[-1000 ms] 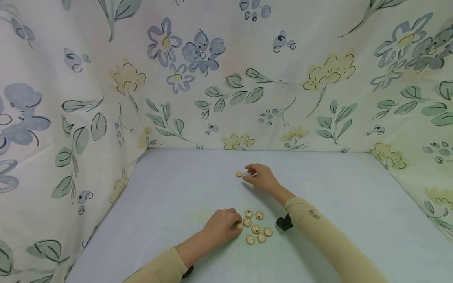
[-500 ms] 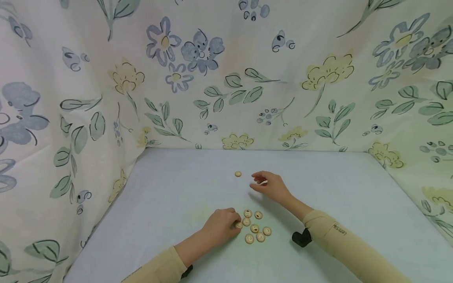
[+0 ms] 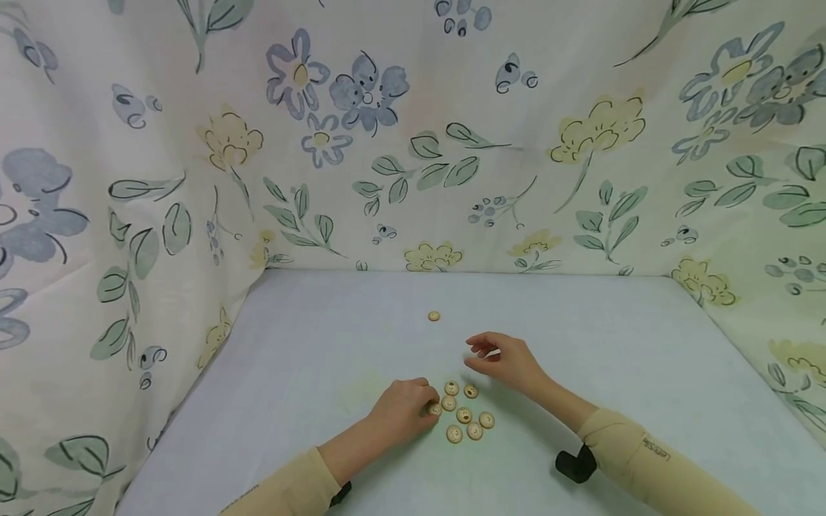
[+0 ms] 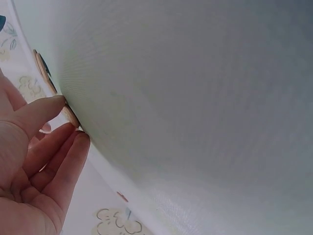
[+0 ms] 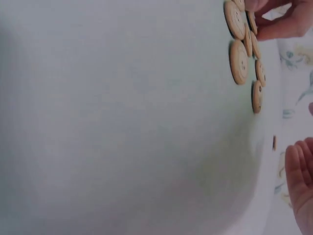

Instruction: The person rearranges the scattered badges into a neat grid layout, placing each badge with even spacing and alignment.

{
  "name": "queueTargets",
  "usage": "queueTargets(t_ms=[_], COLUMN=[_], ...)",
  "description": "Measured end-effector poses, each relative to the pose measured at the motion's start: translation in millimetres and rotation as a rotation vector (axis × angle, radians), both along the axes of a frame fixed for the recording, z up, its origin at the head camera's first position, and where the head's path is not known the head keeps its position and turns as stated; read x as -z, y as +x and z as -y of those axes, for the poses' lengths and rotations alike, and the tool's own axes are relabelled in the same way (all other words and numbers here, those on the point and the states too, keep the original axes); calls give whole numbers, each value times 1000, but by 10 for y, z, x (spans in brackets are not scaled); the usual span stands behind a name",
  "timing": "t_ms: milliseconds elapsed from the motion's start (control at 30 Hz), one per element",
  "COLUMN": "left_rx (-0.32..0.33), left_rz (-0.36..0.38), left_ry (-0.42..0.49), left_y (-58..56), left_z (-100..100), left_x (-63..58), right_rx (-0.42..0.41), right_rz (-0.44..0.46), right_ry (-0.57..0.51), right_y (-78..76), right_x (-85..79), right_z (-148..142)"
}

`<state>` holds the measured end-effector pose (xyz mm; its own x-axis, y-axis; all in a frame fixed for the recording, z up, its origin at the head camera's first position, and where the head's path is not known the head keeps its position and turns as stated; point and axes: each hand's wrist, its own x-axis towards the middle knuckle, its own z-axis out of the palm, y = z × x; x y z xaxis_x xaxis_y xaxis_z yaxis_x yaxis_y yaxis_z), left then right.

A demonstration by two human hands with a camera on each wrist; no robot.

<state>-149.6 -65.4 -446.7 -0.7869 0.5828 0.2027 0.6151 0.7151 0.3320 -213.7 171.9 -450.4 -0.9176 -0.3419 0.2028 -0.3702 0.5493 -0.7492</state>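
Note:
Small round wooden discs with dark face-like marks lie on the table. My left hand (image 3: 403, 412) pinches one wooden disc (image 3: 435, 409) at the left edge of a loose group; in the left wrist view, thumb and fingertips stand at either side of this disc (image 4: 72, 116). Several other discs (image 3: 464, 415) lie flat just to its right. My right hand (image 3: 508, 360) hovers above the table behind and right of the group, fingers loosely bent, nothing between them. A single disc (image 3: 434, 316) lies apart, farther back and left of the right hand.
The pale table (image 3: 323, 337) reaches back to a hanging floral cloth (image 3: 413, 193), which also closes off the left and right sides. A black wrist device (image 3: 576, 464) sits under the right sleeve.
My right hand has drawn away from the lone disc, moving right and nearer. That disc stays where it was. The left hand keeps its place at the group.

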Motion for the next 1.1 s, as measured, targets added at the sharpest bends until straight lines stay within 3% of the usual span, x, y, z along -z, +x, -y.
queueTargets(t_ms=[300, 667, 933, 1100], left_rx=[-3, 7, 2, 0], left_rz=[0, -22, -10, -20], left_ry=[-1, 13, 10, 4], left_y=[13, 7, 12, 8], left_z=[-4, -1, -4, -4], left_x=[-12, 5, -8, 4], right_rx=[-28, -26, -51, -52], right_rz=[35, 28, 45, 60], right_ry=[-42, -45, -69, -66], right_y=[254, 395, 522, 621], right_x=[68, 153, 168, 92], right_z=[-118, -224, -252, -215])
